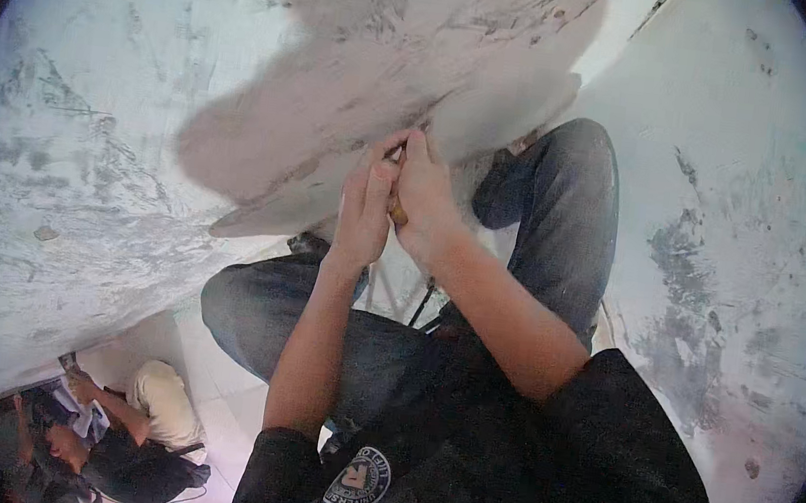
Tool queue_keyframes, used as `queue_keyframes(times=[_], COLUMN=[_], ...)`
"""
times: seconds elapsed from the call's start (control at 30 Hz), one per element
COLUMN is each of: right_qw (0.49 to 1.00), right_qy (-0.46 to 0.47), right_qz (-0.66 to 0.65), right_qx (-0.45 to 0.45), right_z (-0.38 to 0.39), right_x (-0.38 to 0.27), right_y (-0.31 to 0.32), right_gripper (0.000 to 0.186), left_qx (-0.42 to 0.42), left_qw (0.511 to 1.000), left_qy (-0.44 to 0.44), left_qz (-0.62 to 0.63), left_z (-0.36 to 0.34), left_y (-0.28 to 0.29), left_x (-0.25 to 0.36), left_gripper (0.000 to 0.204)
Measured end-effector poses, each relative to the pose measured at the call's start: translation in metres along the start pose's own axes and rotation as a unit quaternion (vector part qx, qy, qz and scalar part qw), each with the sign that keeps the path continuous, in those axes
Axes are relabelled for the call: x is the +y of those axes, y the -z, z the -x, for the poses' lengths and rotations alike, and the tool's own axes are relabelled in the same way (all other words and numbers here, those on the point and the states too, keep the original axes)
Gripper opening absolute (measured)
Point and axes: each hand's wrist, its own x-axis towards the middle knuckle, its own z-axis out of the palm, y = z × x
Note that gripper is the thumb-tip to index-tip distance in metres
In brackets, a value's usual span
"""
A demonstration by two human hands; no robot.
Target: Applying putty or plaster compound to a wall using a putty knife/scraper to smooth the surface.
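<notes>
Where the wall (86, 156) spreads widest: most of the left and the top is filled by it, and its whitish surface is marked by grey smears.
Second wall: on the right, a pale surface (789, 176) is seen, darkened by a big grey patch.
Shirt: by the person, a black shirt (557, 468) with short sleeves is worn.
Shadow: on the wall, beyond the hands, a brownish shadow (267, 137) is cast.
Trousers: the knees are held wide apart, covered by dark grey trousers (572, 211).
Co-worker: at the lower left, near the wall, another person (135, 467) is seen; a small thing is held up, but its kind cannot be told.
Floor: between the co-worker and the person, light tiles (228, 430) are shown.
Right hand: the right hand (427, 193) is closed on the tool.
Left hand: the left hand (364, 209) is brought together with the right one; whether the tool is also gripped by it cannot be told.
Badge: on the shirt front, a round badge (359, 480) is placed.
Tool: between the two hands, close before the wall, a small tool (396, 213) with yellowish-brown handle is kept, mostly hidden by the fingers.
</notes>
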Motion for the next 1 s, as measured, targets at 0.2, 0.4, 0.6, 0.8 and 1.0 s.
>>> queue_keyframes(times=[0.2,0.4,0.6,0.8,1.0], right_qw=[0.999,0.995,0.997,0.973,0.986], right_qy=[0.050,-0.041,-0.020,-0.097,-0.031], right_qz=[-0.006,-0.067,-0.072,-0.209,-0.149], right_qx=[0.011,-0.067,-0.015,-0.016,-0.074], right_z=[-0.004,0.000,-0.009,-0.044,-0.013], right_x=[0.011,0.015,0.019,0.014,0.007], right_y=[0.002,0.019,0.005,0.025,0.011], right_gripper=[0.036,0.032,0.036,0.036,0.041], left_qx=[0.054,0.015,0.042,0.037,0.043], left_qw=[0.995,0.999,0.998,0.989,0.995], left_qy=[-0.080,-0.028,0.034,-0.093,-0.049], left_qz=[-0.026,-0.038,0.033,-0.113,-0.081], left_z=[-0.001,0.004,0.003,0.004,-0.001], left_y=[-0.008,0.001,0.003,-0.009,-0.006], left_x=[-0.006,-0.004,0.006,0.006,0.006], left_gripper=[0.047,0.042,0.040,0.041,0.041])
